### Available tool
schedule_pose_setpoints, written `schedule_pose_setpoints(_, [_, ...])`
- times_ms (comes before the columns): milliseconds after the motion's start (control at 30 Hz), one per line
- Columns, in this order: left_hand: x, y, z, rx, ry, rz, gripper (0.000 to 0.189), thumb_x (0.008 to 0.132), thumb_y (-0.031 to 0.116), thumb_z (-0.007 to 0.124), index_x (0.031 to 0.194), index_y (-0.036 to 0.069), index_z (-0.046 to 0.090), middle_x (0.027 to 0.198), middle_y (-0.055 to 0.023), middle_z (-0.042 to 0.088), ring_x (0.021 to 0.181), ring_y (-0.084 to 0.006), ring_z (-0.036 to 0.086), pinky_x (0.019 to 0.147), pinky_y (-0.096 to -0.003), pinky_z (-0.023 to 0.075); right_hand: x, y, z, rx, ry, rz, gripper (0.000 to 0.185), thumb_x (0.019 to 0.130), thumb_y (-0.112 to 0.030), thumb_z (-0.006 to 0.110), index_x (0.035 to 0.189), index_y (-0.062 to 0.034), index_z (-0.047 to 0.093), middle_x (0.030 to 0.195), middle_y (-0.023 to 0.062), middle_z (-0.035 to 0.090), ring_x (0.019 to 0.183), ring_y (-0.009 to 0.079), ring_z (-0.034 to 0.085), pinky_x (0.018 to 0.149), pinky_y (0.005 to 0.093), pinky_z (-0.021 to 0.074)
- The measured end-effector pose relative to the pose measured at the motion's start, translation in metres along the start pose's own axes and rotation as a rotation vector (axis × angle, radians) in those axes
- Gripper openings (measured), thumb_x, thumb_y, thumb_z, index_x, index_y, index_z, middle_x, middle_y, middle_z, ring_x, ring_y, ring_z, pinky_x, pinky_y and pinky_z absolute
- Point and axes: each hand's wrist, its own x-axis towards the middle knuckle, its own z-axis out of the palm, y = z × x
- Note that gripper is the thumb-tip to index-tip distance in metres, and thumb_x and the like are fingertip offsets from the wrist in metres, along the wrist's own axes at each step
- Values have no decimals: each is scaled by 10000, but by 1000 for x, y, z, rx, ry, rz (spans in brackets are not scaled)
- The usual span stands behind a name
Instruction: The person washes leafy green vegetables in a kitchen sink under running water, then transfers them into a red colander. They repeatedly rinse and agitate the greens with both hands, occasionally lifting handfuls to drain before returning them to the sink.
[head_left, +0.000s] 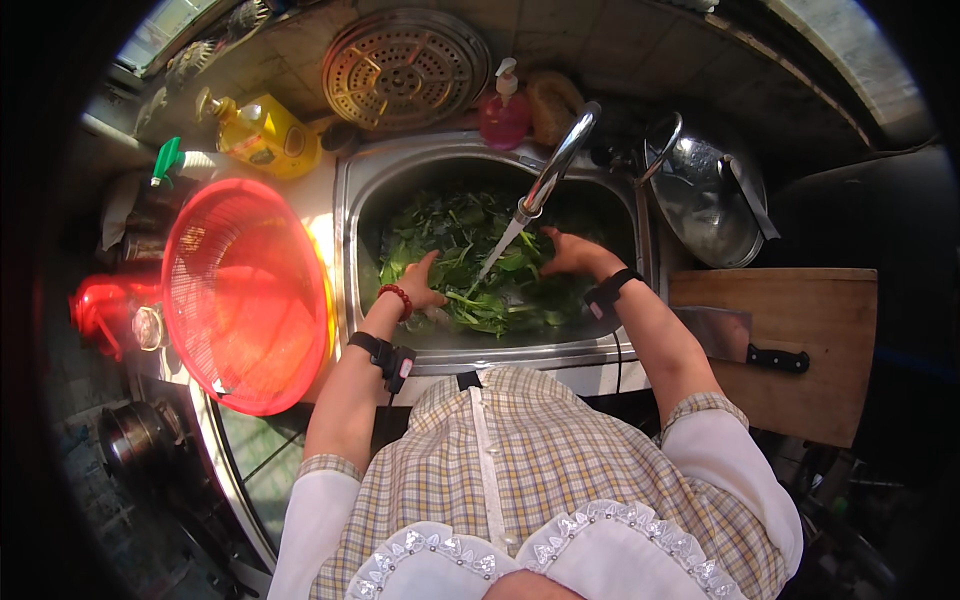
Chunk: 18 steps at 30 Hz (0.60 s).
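Observation:
Leafy greens (480, 255) float in water in a stainless steel sink (495, 360). Water runs onto them from a curved chrome faucet (559, 161). At the left side of the greens is my left hand (420, 286), thumb and fingers spread, touching the leaves. Across from it, my right hand (574, 253) reaches in at the right edge of the greens, its fingers apart; some fingertips are hidden among leaves and water. Neither hand is closed around anything.
A red plastic colander (244, 300) stands left of the sink, below a yellow soap bottle (270, 136). Behind are a steamer plate (405, 71) and a pink pump bottle (505, 112). At right, a cleaver (712, 332) lies on a wooden board (810, 300), near a metal lid (705, 202).

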Motion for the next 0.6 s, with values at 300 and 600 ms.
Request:
schedule_pose_setpoints(300, [40,3,75,384,-383,52,831,844,453,611,1497,320,114,1563,-141,0,1378,-487,144,1079,-562,292,26,-30,100,-729,-236,-70,892,800,-362,699,1502,-261,157,1574,56,-44,1414,434,25,1054,641,267])
schedule_pose_setpoints(600, [21,-38,44,761,-357,-382,787,862,432,589,1500,306,145,1576,-57,2,1421,-391,95,1081,-570,279,39,22,82,-796,189,226,837,767,-306,686,1472,-208,247,1536,210,124,1386,483,143,1039,613,287])
